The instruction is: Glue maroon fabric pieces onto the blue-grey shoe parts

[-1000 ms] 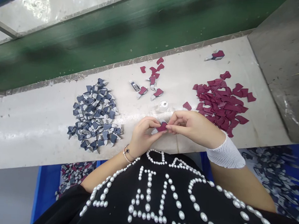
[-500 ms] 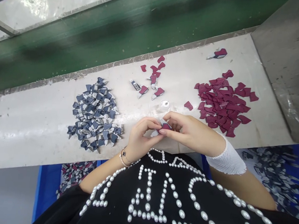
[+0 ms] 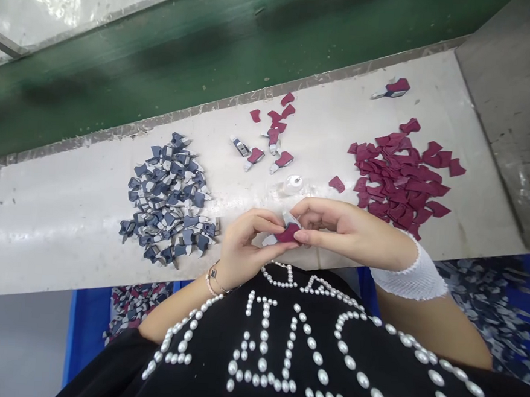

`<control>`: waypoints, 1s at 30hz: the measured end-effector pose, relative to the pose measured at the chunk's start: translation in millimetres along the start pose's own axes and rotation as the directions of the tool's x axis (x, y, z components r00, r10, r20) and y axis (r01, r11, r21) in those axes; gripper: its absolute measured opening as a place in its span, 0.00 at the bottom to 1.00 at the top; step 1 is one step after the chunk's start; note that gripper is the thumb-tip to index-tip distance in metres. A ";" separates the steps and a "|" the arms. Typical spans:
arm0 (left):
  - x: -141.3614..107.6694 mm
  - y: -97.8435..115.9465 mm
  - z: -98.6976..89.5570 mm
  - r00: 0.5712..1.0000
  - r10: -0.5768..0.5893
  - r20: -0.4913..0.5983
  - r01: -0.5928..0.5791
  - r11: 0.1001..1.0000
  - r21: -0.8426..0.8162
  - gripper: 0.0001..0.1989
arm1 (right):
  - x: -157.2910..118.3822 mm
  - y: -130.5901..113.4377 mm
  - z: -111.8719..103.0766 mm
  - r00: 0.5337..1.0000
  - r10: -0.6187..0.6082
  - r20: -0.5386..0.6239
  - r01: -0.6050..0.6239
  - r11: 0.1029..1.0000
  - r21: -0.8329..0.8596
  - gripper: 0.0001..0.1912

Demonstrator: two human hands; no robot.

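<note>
Between my two hands, above the table's near edge, is a small grey plastic part with a maroon cover piece (image 3: 288,232) on its face. My left hand (image 3: 248,242) pinches its left side between thumb and fingers. The thumb and fingers of my right hand (image 3: 335,227) close on its right side. Just beyond the hands stands a small clear-and-white round container (image 3: 292,184). A single maroon piece (image 3: 337,183) lies to its right. Farther back lie a few parts with maroon covers (image 3: 284,160) and a dark grey part without one (image 3: 240,147).
A heap of dark blue and grey parts (image 3: 169,198) covers the table's left middle; a heap of maroon pieces (image 3: 400,178) lies right. One covered part (image 3: 395,88) rests at the back right. Blue bins (image 3: 76,330) filled with parts stand below the near edge. A green panel (image 3: 212,49) runs behind.
The held part has turned a little, so more of its maroon face and grey tip shows. My right hand has shifted slightly right. The view has moved slightly.
</note>
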State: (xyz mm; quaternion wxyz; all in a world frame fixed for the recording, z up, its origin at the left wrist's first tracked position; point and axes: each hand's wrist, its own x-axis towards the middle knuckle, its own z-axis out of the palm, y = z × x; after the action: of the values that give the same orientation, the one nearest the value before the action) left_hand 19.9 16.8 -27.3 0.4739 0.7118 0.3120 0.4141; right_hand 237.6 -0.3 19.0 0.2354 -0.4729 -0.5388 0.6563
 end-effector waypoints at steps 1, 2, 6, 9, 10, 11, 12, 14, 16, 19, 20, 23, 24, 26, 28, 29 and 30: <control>0.2 0.1 -0.5 1.000 0.015 0.000 -0.015 1.000 0.010 0.16 | 0.0 0.4 0.2 1.000 -0.003 -0.003 0.003 1.000 -0.001 0.16; 0.4 0.1 -1.0 1.000 0.026 0.000 -0.026 0.999 0.023 0.16 | 0.1 0.6 0.7 1.000 -0.006 -0.007 0.006 1.000 -0.010 0.15; 0.7 -1.4 -3.0 0.999 0.035 0.000 -0.035 0.998 0.053 0.15 | 0.2 -0.7 5.3 0.999 -0.023 -0.048 0.015 0.989 -0.149 0.11; -0.1 -2.8 -3.9 1.000 0.006 -0.007 -0.006 1.000 0.028 0.15 | -0.6 -3.1 9.0 0.998 -0.047 -0.049 0.033 0.968 -0.250 0.11; -0.5 -3.1 -4.1 1.000 -0.010 -0.011 0.010 1.000 0.011 0.15 | -1.2 -4.0 9.8 0.998 -0.048 -0.046 0.034 0.962 -0.270 0.11; -0.8 -3.1 -4.2 1.000 -0.027 -0.013 0.027 1.000 -0.009 0.15 | -1.9 -5.0 10.2 0.998 -0.045 -0.045 0.031 0.958 -0.286 0.12; -1.1 -3.0 -4.4 0.999 -0.042 -0.016 0.041 0.999 -0.029 0.16 | -2.7 -6.0 10.3 0.998 -0.044 -0.043 0.029 0.954 -0.299 0.13; -1.3 -2.5 -5.2 0.999 -0.052 -0.017 0.051 0.997 -0.050 0.16 | -4.5 -8.0 9.7 0.998 -0.049 -0.027 0.038 0.951 -0.306 0.13; -1.1 -1.9 -6.4 0.999 -0.029 -0.020 0.029 0.999 -0.033 0.15 | -6.3 -9.8 8.5 0.998 -0.063 -0.005 0.059 0.954 -0.295 0.12; -0.4 -1.5 -8.5 0.999 0.027 -0.019 -0.027 1.000 0.015 0.15 | -8.2 -11.0 7.0 0.997 -0.082 -0.002 0.077 0.953 -0.293 0.11; -0.1 -1.4 -9.1 0.999 0.046 -0.018 -0.045 0.999 0.024 0.15 | -8.8 -11.0 6.7 0.996 -0.088 -0.003 0.083 0.950 -0.301 0.11; 0.6 -0.5 -9.9 0.996 0.090 -0.010 -0.089 0.996 0.032 0.16 | -10.8 -10.3 6.4 0.994 -0.105 0.013 0.103 0.934 -0.342 0.11; 0.9 0.2 -10.0 0.994 0.107 -0.007 -0.106 0.993 0.043 0.16 | -11.5 -10.2 6.5 0.994 -0.107 0.021 0.108 0.930 -0.351 0.11; 1.2 2.1 -10.0 0.989 0.147 0.002 -0.147 0.986 0.081 0.15 | -13.0 -10.7 6.9 0.994 -0.106 0.031 0.110 0.930 -0.350 0.12; 1.2 4.5 -10.2 0.981 0.194 0.009 -0.194 0.973 0.127 0.15 | -13.9 -12.2 7.5 0.994 -0.102 0.036 0.108 0.935 -0.338 0.12; 1.1 5.7 -10.4 0.976 0.216 0.015 -0.215 0.965 0.146 0.15 | -14.1 -13.2 7.9 0.994 -0.103 0.035 0.109 0.935 -0.336 0.12; 0.8 6.8 -10.6 0.972 0.234 0.020 -0.235 0.959 0.161 0.15 | -14.2 -14.2 8.4 0.994 -0.105 0.033 0.110 0.934 -0.339 0.12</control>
State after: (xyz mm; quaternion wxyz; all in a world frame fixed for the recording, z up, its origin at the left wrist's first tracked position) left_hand 11.3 19.5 -18.5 0.3621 0.7800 0.2580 0.4403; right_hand 233.6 -11.6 37.1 0.1816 -0.4716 -0.6707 0.5429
